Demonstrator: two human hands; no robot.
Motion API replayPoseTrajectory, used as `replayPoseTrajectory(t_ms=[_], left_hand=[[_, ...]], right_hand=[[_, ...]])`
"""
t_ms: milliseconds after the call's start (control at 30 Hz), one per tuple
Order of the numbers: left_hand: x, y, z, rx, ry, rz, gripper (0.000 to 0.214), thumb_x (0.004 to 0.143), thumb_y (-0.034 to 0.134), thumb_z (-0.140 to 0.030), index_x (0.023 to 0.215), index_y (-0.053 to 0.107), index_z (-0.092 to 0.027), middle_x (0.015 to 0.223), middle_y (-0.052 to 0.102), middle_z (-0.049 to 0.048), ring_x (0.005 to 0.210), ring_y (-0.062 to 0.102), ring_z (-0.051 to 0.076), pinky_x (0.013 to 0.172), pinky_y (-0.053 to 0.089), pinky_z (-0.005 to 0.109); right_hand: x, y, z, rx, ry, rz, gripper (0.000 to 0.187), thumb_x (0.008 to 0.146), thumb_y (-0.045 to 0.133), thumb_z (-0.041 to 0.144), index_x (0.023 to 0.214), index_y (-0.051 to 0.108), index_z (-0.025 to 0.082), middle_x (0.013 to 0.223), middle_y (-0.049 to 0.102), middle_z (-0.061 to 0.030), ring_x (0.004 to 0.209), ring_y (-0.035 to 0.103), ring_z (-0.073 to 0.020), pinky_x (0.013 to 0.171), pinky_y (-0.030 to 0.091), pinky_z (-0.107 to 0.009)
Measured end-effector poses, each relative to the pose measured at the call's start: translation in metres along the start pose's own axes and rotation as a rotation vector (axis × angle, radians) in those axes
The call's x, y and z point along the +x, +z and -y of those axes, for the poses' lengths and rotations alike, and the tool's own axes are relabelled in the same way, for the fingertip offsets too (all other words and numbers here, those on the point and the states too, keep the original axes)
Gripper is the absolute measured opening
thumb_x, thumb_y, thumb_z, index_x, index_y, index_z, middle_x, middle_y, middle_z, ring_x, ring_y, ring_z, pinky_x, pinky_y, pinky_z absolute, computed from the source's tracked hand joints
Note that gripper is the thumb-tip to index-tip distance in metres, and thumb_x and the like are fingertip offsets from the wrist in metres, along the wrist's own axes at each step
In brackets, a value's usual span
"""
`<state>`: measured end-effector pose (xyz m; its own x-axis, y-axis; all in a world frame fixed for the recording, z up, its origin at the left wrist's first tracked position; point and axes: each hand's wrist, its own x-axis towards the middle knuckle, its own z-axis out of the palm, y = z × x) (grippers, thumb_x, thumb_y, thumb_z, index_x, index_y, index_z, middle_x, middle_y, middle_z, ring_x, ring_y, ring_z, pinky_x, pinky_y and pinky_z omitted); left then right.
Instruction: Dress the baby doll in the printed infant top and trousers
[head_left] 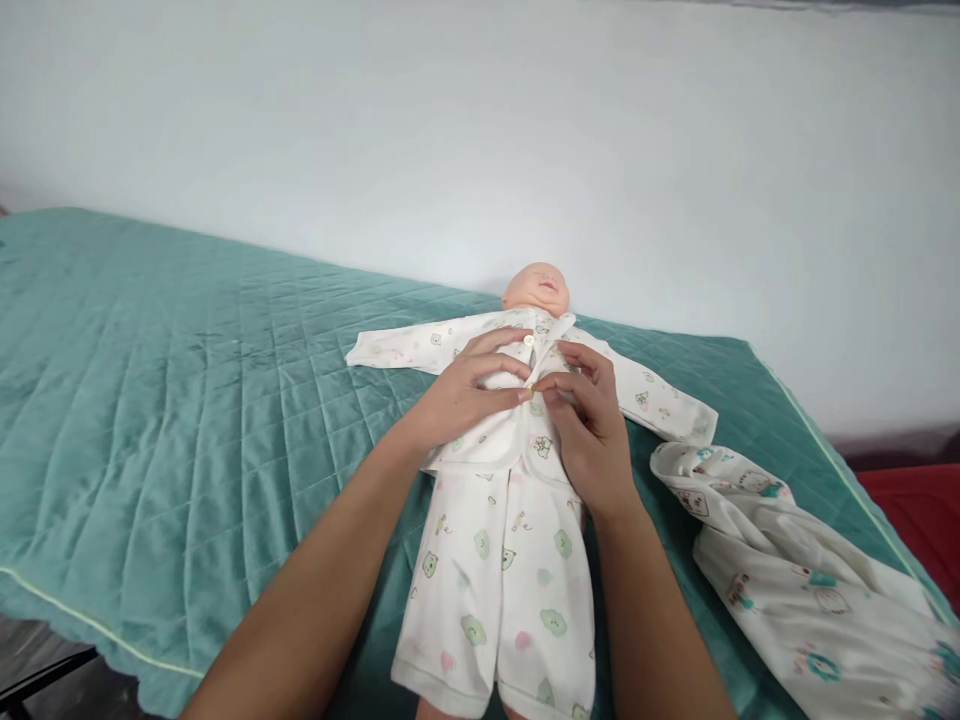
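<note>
A baby doll (536, 288) lies on its back, its head toward the wall. It wears a white printed jacket (480, 440) and matching white trousers (465, 590). Down the jacket's front runs the opening, with a pale button (529, 341) near the top. My left hand (480, 385) rests on the chest, thumb and fingers pinching the jacket's edge at a lower button. From the other side my right hand (589, 420) pinches the facing edge at the same spot. The fingertips partly hide that lower button, so whether it is through its hole cannot be seen.
A teal quilted cover (225, 400) spreads under the doll, with a white wall (450, 130) behind. To the right lies a crumpled white printed cloth (795, 590). Beyond the cover's right edge stands a red object (911, 510).
</note>
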<state>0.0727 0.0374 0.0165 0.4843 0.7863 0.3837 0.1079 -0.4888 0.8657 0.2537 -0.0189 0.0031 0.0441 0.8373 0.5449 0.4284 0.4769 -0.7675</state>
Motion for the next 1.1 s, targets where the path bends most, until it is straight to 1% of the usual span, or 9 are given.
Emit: replayPoseTrajectory(t_ms=[133,267,367,567,700,833,900,1033,1100], left_hand=[[-0.001,0.000,0.001,0.018,-0.001,0.005,0.011,0.087,0.072,-0.032,0.094,0.072,-0.024,0.156,0.046,0.0044,0.149,0.037,0.026,0.124,0.028,0.049],[0.000,-0.002,0.000,0.030,-0.010,0.018,0.012,0.088,0.071,-0.033,0.096,0.073,-0.025,0.157,0.046,0.0034,0.150,0.035,0.026,0.125,0.027,0.051],[-0.001,-0.002,-0.002,0.029,-0.013,0.027,0.014,0.088,0.071,-0.033,0.099,0.075,-0.026,0.156,0.046,0.0037,0.150,0.035,0.027,0.124,0.029,0.052],[-0.001,-0.003,-0.002,-0.024,-0.026,0.048,0.017,0.087,0.073,-0.036,0.101,0.076,-0.028,0.158,0.044,0.0022,0.152,0.031,0.028,0.119,0.039,0.052],[-0.001,-0.003,-0.002,-0.025,-0.028,0.043,0.017,0.086,0.074,-0.035,0.101,0.076,-0.028,0.157,0.045,0.0026,0.152,0.030,0.028,0.113,0.045,0.048],[-0.002,0.000,-0.002,-0.014,-0.037,0.025,0.017,0.085,0.074,-0.033,0.102,0.075,-0.028,0.157,0.045,0.0033,0.151,0.031,0.028,0.104,0.053,0.044],[-0.002,0.001,-0.002,0.006,-0.030,0.012,0.017,0.085,0.074,-0.032,0.102,0.075,-0.028,0.156,0.045,0.0029,0.150,0.033,0.027,0.105,0.052,0.044],[-0.003,0.005,-0.003,0.085,0.000,-0.030,0.014,0.086,0.072,-0.026,0.100,0.074,-0.027,0.154,0.048,0.0032,0.148,0.037,0.027,0.116,0.042,0.050],[-0.003,0.007,-0.005,0.118,0.015,-0.053,0.013,0.086,0.071,-0.023,0.098,0.074,-0.027,0.152,0.050,0.0038,0.146,0.040,0.026,0.118,0.039,0.051]], right_hand=[[0.000,0.000,-0.002,0.010,-0.003,-0.016,0.018,0.095,0.056,0.023,0.091,0.073,0.029,0.140,0.053,-0.0037,0.135,0.047,-0.0242,0.118,0.033,-0.050],[0.000,0.001,-0.005,0.048,-0.010,-0.090,0.022,0.093,0.056,0.019,0.091,0.075,0.030,0.134,0.058,-0.0030,0.131,0.052,-0.0240,0.116,0.037,-0.051],[0.000,0.001,-0.005,0.031,-0.017,-0.126,0.024,0.091,0.056,0.017,0.091,0.077,0.031,0.132,0.061,-0.0028,0.127,0.056,-0.0242,0.115,0.039,-0.052],[-0.001,-0.002,-0.003,-0.013,-0.074,-0.090,0.029,0.090,0.056,0.015,0.094,0.079,0.033,0.133,0.064,-0.0017,0.128,0.058,-0.0240,0.114,0.042,-0.052],[-0.001,-0.004,-0.003,-0.013,-0.086,-0.059,0.031,0.090,0.057,0.014,0.096,0.079,0.034,0.135,0.064,-0.0004,0.130,0.057,-0.0240,0.114,0.042,-0.052],[0.000,-0.004,-0.003,0.005,-0.084,-0.049,0.032,0.090,0.058,0.013,0.098,0.080,0.034,0.134,0.066,0.0004,0.129,0.057,-0.0236,0.114,0.042,-0.052],[0.000,-0.004,-0.003,0.014,-0.072,-0.052,0.031,0.089,0.059,0.013,0.097,0.080,0.035,0.133,0.066,0.0006,0.129,0.057,-0.0238,0.114,0.041,-0.053],[-0.001,-0.003,-0.003,0.009,-0.048,-0.063,0.028,0.089,0.060,0.015,0.094,0.079,0.034,0.132,0.067,0.0002,0.128,0.057,-0.0245,0.114,0.041,-0.054],[-0.001,-0.002,-0.002,0.008,-0.048,-0.064,0.027,0.088,0.060,0.015,0.093,0.079,0.033,0.132,0.067,-0.0004,0.127,0.058,-0.0245,0.113,0.041,-0.054]])
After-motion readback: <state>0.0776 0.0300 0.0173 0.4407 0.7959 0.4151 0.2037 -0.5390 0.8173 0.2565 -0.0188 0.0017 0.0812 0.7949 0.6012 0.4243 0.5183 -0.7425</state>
